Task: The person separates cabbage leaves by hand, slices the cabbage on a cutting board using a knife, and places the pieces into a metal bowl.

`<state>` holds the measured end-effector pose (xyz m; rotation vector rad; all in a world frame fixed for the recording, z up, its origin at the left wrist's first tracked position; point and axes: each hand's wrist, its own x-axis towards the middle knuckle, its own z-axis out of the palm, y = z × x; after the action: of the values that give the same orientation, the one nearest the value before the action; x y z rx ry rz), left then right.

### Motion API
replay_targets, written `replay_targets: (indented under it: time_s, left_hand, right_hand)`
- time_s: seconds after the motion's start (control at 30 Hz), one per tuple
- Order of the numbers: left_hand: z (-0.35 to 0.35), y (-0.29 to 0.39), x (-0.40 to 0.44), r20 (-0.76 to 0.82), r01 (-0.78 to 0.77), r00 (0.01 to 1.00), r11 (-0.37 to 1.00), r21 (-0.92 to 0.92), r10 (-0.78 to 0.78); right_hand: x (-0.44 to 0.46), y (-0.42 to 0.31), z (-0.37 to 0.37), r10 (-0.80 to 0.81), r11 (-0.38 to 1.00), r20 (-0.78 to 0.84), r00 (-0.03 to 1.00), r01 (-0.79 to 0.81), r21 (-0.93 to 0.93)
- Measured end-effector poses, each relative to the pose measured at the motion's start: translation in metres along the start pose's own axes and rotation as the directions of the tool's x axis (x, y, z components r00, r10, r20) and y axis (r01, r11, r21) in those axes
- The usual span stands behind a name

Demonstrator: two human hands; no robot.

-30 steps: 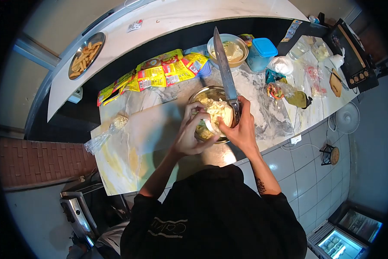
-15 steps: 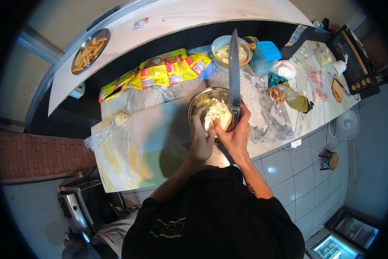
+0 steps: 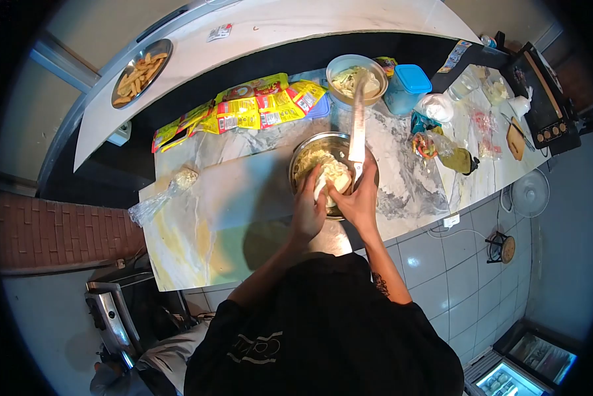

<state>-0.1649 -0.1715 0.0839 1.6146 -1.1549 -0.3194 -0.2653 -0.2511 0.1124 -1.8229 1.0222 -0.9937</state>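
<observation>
Over a steel bowl (image 3: 299,148), my left hand (image 3: 308,210) is closed round the left side of a pale, layered cabbage piece (image 3: 336,173). My right hand (image 3: 360,201) grips the handle of a large knife (image 3: 358,129), and its thumb presses on the cabbage from the right. The blade points away from me, past the bowl's rim towards a second bowl (image 3: 336,64) with pale leaves in it. Pale shreds (image 3: 308,160) lie in the steel bowl. The fingers round the knife handle are partly hidden.
Yellow packets (image 3: 240,113) lie along the back. Behind to the right are a blue-lidded container (image 3: 408,96), bagged food (image 3: 456,158) and an oven (image 3: 537,99). A plate of fries (image 3: 138,78) is on the ledge; a plastic bag (image 3: 168,197) lies left. A person's sleeve (image 3: 171,360) shows lower left.
My left hand has turned and closed in on the cabbage since a second ago. The knife blade has swung to the right and its flat now catches the light.
</observation>
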Motion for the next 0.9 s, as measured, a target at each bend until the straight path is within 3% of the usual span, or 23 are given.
replay_targets:
  time_s: [0.1, 0.13, 0.17, 0.23, 0.3, 0.37, 0.43, 0.47, 0.57, 0.7, 0.9]
  left_hand:
    - [-0.012, 0.001, 0.006, 0.009, 0.064, 0.998, 0.998, -0.022, -0.064]
    - [-0.016, 0.003, 0.009, -0.002, 0.121, 0.993, 0.992, -0.046, -0.122]
    - [-0.020, 0.005, 0.012, -0.013, 0.178, 0.984, 0.982, -0.070, -0.179]
    - [-0.028, 0.011, 0.022, -0.084, 0.102, 0.991, 0.995, 0.003, -0.101]
    - [-0.041, 0.008, 0.028, 0.011, 0.228, 0.974, 0.973, -0.019, -0.228]
    - [-0.041, -0.011, 0.034, -0.025, 0.183, 0.983, 0.982, -0.048, -0.184]
    - [-0.045, -0.022, 0.040, -0.009, 0.151, 0.988, 0.963, -0.223, -0.157]
    - [-0.049, -0.027, 0.040, 0.060, 0.236, 0.972, 0.932, -0.274, -0.229]
    - [-0.047, -0.033, 0.037, 0.051, 0.234, 0.972, 0.900, -0.369, -0.232]
    - [-0.046, -0.028, 0.036, 0.110, 0.270, 0.963, 0.869, -0.415, -0.246]
    - [-0.039, -0.011, 0.036, 0.094, 0.269, 0.963, 0.912, -0.309, -0.252]
  right_hand:
    - [0.003, 0.018, -0.003, 0.074, 0.996, 0.133, 0.988, -0.079, 0.031]
    - [0.004, 0.032, 0.000, -0.084, 0.996, 0.064, 0.994, 0.083, 0.019]
    - [0.003, 0.046, -0.003, -0.086, 0.996, 0.065, 0.994, 0.084, 0.020]
    - [0.001, 0.048, -0.013, -0.093, 0.986, 0.067, 0.993, 0.101, -0.134]
    - [-0.004, 0.044, -0.021, -0.051, 0.972, 0.010, 0.999, 0.052, -0.229]
    - [-0.005, 0.045, -0.030, -0.045, 0.948, -0.001, 0.999, 0.042, -0.316]
    - [-0.001, 0.047, -0.035, -0.075, 0.946, -0.041, 0.996, 0.058, -0.319]
    - [0.001, 0.045, -0.040, -0.001, 0.947, -0.019, 1.000, -0.005, -0.321]
    - [0.019, 0.030, -0.048, 0.141, 0.939, 0.002, 0.990, -0.133, -0.316]
    - [0.069, 0.076, -0.049, -0.187, 0.912, -0.026, 0.982, 0.164, -0.375]
    - [0.171, 0.104, -0.022, -0.225, 0.847, 0.105, 0.969, 0.247, -0.470]
